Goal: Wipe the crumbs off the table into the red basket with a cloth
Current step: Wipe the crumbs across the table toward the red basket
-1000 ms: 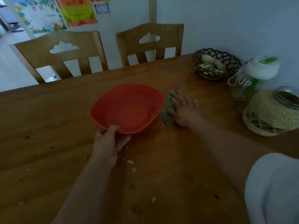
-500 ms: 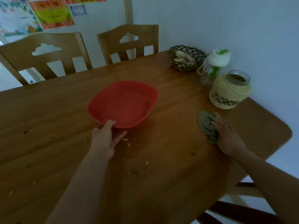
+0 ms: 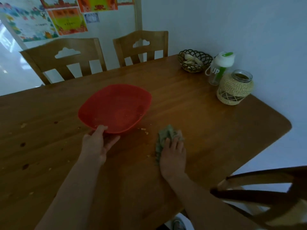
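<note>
Head view: left hand [image 3: 98,143] grips near rim of red basket [image 3: 116,107], thumb over the edge, fingers under, basket sitting mid-desk [image 3: 191,103] & tilted toward the person. Right hand [image 3: 172,155] lies flat, fingers together, pressing green cloth [image 3: 164,135] onto the desk just right of the basket; crumbs [image 3: 144,130] lie btwn cloth & basket, more scattered at far left. Wire basket [image 3: 194,63], bottle [image 3: 221,67] & twine-wrapped jar [image 3: 235,87] stand near the right back corner.

Two wooden chairs [image 3: 69,58] stand at the far side, under bright posters [image 3: 49,19] on the wall. By the right wall sit three things — a dark wire basket [image 3: 194,62], a clear bottle [image 3: 220,68] with a white lid, and a twine-wrapped jar [image 3: 235,87].
</note>
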### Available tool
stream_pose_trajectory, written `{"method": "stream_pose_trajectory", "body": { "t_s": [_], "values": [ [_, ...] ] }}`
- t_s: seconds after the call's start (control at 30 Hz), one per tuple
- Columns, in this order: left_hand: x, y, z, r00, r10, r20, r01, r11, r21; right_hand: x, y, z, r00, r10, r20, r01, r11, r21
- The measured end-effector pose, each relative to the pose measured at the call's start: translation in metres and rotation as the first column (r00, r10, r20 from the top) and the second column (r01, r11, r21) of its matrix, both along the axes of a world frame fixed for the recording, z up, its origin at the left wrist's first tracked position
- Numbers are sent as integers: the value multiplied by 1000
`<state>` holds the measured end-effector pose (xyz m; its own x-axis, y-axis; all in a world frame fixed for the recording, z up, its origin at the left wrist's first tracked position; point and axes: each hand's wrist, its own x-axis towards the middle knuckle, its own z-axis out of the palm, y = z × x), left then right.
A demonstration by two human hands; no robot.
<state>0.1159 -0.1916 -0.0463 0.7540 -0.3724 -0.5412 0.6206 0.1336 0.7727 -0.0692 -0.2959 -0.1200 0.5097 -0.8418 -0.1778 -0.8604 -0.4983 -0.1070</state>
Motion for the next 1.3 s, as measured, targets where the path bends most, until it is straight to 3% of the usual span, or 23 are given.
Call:
{"method": "stream_pose_trajectory", "body": {
  "t_s": [0.17,0.23,0.3,0.43,0.5,0.53,0.63,0.7,0.83,1.17,1.23,1.3],
  "values": [
    [5,29,5,999,47,-8,-47,999,3,44,27,17,987,163,11,-163,986,39],
    [7,38,8,999,46,2,-46,999,-7,48,22,33,940,75,333,-131,981,146],
    [9,44,11,999,51,9,-51,999,-10,44,15,47,804,-87,589,-74,967,244],
    [15,51,16,998,64,12,-63,998,-27,13,-9,57,640,-294,711,141,953,267],
    [17,54,15,998,63,4,-63,998,-25,-11,-25,51,639,-347,686,223,938,266],
    [18,55,13,998,60,-1,-60,998,-22,-25,-31,45,686,-365,629,253,931,263],
    [21,64,7,997,67,-24,-68,997,-21,-46,-22,22,938,-310,155,281,942,181],
    [25,72,3,997,74,-34,-74,997,-19,-37,-3,13,971,-237,-17,237,966,103],
    [32,90,-5,994,95,-50,-95,995,-1,14,39,7,991,-125,51,123,992,35],
    [54,130,-13,983,164,-86,-160,986,49,107,106,7,985,85,150,-95,993,64],
    [57,137,-12,978,181,-107,-178,983,43,123,113,11,966,151,208,-180,975,131],
    [59,142,-10,974,196,-111,-193,981,34,138,117,21,914,55,402,-194,929,315]
  ]
}}
